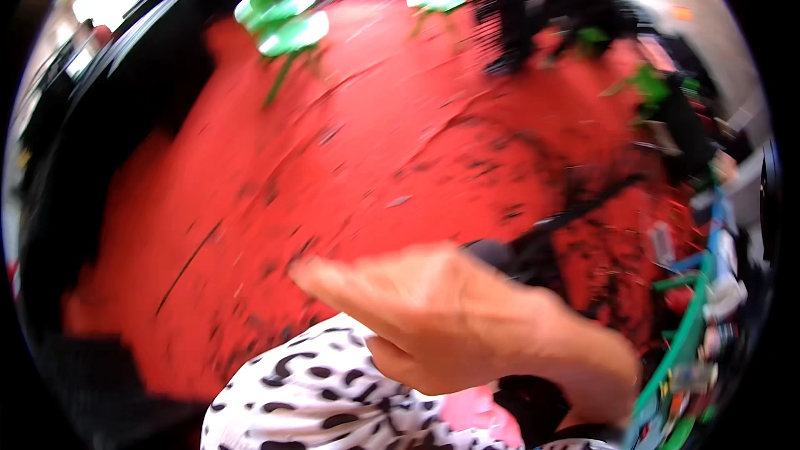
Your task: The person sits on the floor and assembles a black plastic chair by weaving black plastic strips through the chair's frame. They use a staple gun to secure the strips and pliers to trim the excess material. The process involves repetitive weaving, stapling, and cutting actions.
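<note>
My right hand (454, 317) reaches in from the lower right, blurred by motion. It hangs over my lap, in front of white cloth with black spots (308, 383). At least one finger stretches to the left, and the thumb lies lower and closer to the palm. I see nothing held in it, though some fingers are hidden. A pink patch (479, 417) shows below the wrist. My left hand is out of view.
Dark scraps litter the red floor (350, 167). Green stools (283, 21) stand far off. A black bar (583, 208) lies beyond my wrist. At right runs a green-edged table (687, 325) with mixed small items. Dark-clad people (575, 0) are at the far right; black-covered furniture (100, 142) lines the left.
</note>
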Available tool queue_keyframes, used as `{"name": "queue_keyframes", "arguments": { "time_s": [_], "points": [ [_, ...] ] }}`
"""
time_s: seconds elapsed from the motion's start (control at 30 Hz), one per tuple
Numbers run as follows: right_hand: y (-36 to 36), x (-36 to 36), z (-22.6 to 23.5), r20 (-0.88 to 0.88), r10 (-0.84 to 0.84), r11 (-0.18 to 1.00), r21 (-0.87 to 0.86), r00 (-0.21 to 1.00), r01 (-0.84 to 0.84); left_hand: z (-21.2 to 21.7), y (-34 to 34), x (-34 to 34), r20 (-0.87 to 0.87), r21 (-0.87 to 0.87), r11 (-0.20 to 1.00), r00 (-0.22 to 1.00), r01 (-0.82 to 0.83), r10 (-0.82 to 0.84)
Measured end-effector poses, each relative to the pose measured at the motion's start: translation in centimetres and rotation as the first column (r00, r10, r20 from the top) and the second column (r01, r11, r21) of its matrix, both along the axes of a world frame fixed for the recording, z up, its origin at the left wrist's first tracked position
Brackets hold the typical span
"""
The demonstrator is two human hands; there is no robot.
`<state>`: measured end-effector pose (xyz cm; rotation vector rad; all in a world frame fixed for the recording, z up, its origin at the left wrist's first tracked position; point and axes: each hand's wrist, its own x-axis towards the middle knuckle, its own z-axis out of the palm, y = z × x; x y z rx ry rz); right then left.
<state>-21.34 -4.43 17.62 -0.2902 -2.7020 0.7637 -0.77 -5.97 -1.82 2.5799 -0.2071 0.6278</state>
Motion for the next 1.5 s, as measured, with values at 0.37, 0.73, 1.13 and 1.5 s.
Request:
{"name": "queue_keyframes", "arguments": {
  "time_s": [0.37, 0.73, 1.13, 1.5],
  "points": [
    [-24.7, 20.4, -11.0, 0.018, -0.979, 0.148, -0.613, 0.201, 0.776, 2.1, -1.9, 1.4, -0.079, 0.107, 0.994, 0.996, -0.018, 0.027],
    [-31.3, 21.0, -17.5, -0.023, -0.990, -0.064, -0.805, -0.140, 0.590, 3.6, -0.1, 4.0, -0.124, 0.079, 0.997, 0.992, 0.013, -0.003],
    [-32.1, 21.3, -19.4, -0.044, -0.981, -0.069, -0.828, -0.187, 0.556, 3.8, 0.2, 5.5, -0.126, 0.085, 0.996, 0.992, 0.027, -0.016],
    [-32.4, 21.5, -20.4, -0.055, -0.975, -0.074, -0.831, -0.215, 0.552, 4.2, 0.0, 5.5, -0.202, 0.056, 0.998, 0.979, 0.030, -0.018]
  ]
}}
